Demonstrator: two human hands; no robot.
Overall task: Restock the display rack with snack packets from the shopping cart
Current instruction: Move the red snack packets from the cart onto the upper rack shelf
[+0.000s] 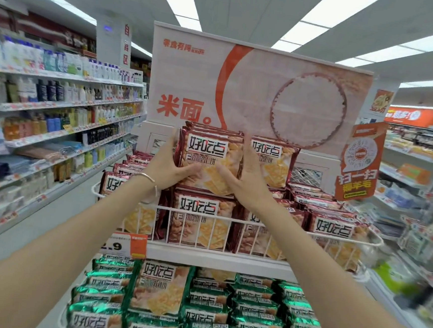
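A stack of red snack packets [206,150] stands upright above the top tier of the white wire display rack [231,218]. My left hand [167,164] grips the stack's left side and my right hand [245,178] grips its right side, thumbs across the lower front. The top basket holds more red packets [199,222], some upright behind the wire front, some lying flat at left and right. Another upright red packet [273,161] stands just right of the held stack. The shopping cart is out of view.
The rack's lower tier holds green packets [208,309]. A large orange-and-white sign [256,88] rises behind the top basket, with an orange tag [359,160] at its right. A price card [124,244] hangs on the rack front. Shelves of bottles [58,108] line the aisle at left.
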